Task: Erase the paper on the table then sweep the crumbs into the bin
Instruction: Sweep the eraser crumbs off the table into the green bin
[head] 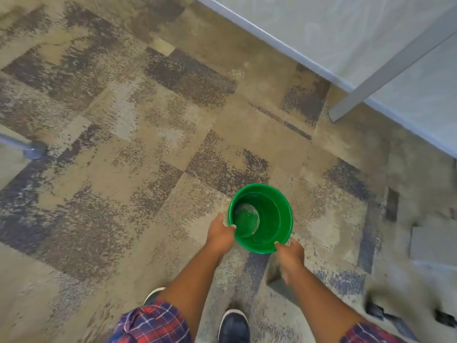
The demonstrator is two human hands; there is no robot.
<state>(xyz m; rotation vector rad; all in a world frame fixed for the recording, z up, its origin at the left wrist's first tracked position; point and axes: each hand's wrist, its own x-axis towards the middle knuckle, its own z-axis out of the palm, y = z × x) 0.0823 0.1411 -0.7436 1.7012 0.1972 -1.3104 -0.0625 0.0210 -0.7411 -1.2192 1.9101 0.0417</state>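
A round green bin (pixel 268 216) is upright over the patterned carpet, below the middle of the head view. My left hand (pixel 220 234) grips its rim on the left side, thumb hooked over the edge. My right hand (pixel 289 252) holds the rim at the near right. The inside of the bin looks bare, with a pale glare on its bottom. Whether the bin rests on the floor or hangs just above it, I cannot tell. No paper and no crumbs are in view.
A grey table leg (pixel 393 65) slants down at the upper right in front of a pale wall. A chair foot (pixel 34 149) pokes in at the left edge. My dark shoes (pixel 233 325) are at the bottom. Dark objects (pixel 378 311) lie at the lower right.
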